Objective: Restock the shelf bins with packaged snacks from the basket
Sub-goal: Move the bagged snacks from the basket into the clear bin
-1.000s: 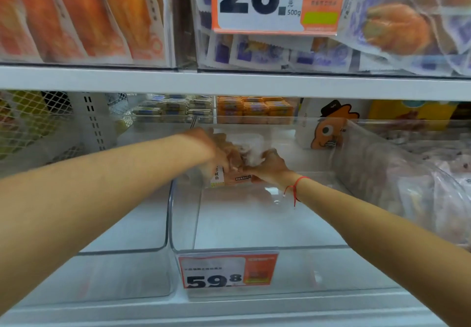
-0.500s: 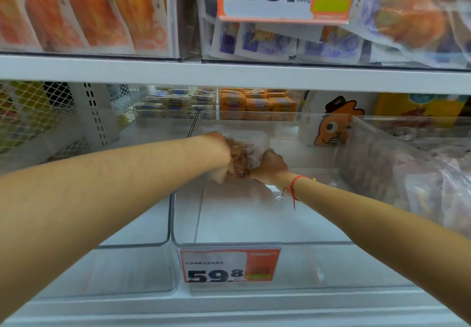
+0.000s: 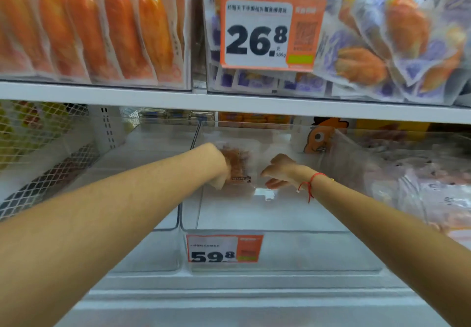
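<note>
One snack pack point(image 3: 235, 164) is sitting at the far back of the clear bin point(image 3: 267, 250), and both hands are reaching in toward it. The left hand point(image 3: 216, 166) is touching the left side of the pack. Its fingers are hiding behind the wrist and the pack, so I cannot tell if they are gripping it or only pressing on it. The right hand point(image 3: 279, 170) is hanging just to the right of the pack, and it looks a little apart from it. Its fingers point(image 3: 274, 183) are curling loosely downward and are pinching nothing.

The pack is standing up on its bottom edge, with its long side going up and down and its wide face turning toward us. It is leaning near the back wall of the bin. The left hand is the nearer one, so I think it is doing the placing.

There is lots of open room in front of the pack. The bin floor is bare all the way to the front wall, where the price tag point(image 3: 224, 249) is hanging. On the right, a tilted clear bag point(image 3: 382, 173) of goods is crowding the bin's side. Overhead, the shelf edge point(image 3: 229, 103) is sitting low, so the arms are needing to pull back low and straight.
</note>
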The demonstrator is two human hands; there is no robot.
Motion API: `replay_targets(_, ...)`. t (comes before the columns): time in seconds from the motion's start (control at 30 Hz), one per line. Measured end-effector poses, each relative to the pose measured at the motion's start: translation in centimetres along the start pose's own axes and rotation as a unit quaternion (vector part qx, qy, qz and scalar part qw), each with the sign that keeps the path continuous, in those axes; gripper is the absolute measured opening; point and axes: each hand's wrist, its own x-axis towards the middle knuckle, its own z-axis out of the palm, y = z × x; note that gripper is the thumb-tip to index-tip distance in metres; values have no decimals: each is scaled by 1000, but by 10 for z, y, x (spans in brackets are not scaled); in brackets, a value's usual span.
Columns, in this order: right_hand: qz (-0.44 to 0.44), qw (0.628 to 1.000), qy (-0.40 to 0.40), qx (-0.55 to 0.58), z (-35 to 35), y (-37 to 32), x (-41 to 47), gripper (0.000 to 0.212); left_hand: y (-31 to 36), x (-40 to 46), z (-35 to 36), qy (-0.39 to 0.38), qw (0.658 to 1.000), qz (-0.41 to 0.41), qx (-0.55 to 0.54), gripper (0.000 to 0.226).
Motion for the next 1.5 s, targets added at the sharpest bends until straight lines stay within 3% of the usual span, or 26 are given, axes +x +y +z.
replay_targets(0.2, -119, 991, 28, 56, -17, -11, -89, 22, 4, -89, 2, 227, 952, 2, -204, 37)
replay_targets(0.3, -171, 981, 14, 88, -27, -14, -146, 14, 17, -144, 7, 354, 887, -27, -297, 32)
replay_targets(0.4, -207, 971, -7, 116, -31, -9, -199, 5, 40, -192, 18, 405, 836, -50, -366, 23)
replay_targets(0.53, -163, 979, -103, 63, -20, 20, -254, 7, 79, -229, 50, 345, 838, -64, -418, 20)
replay_targets(0.63, -112, 975, -192, -26, 10, 56, -274, 13, 109, -230, 90, 212, 862, -25, -460, 22)
replay_targets(0.7, -83, 965, -231, -89, 42, 82, -276, 17, 133, -220, 124, 114, 855, 18, -506, 24)
replay_targets(0.77, -55, 953, -260, -148, 75, 109, -270, 23, 156, -207, 158, 43, 841, 35, -538, 25)
replay_targets(0.9, -40, 931, -274, -240, 142, 164, -251, 30, 199, -168, 225, -19, 858, -16, -513, 33)
replay_targets(0.97, -53, 915, -261, -304, 171, 194, -243, 33, 222, -148, 257, -46, 838, -37, -542, 37)
replay_targets(1.03, -68, 902, -268, -332, 195, 218, -236, 34, 242, -132, 279, -72, 796, -34, -601, 40)
replay_targets(1.13, -109, 914, -227, -317, 211, 236, -225, 30, 262, -115, 290, -73, 743, -25, -665, 44)
replay_targets(1.23, -111, 927, -198, -298, 215, 239, -206, 39, 267, -94, 291, -61, 746, -42, -662, 50)
replay_targets(1.37, -133, 902, -237, -336, 220, 235, -189, 54, 273, -77, 296, -60, 761, -40, -645, 43)
replay_targets(1.5, -106, 906, -237, -334, 226, 235, -178, 57, 279, -77, 305, 7, 721, -41, -692, 41)
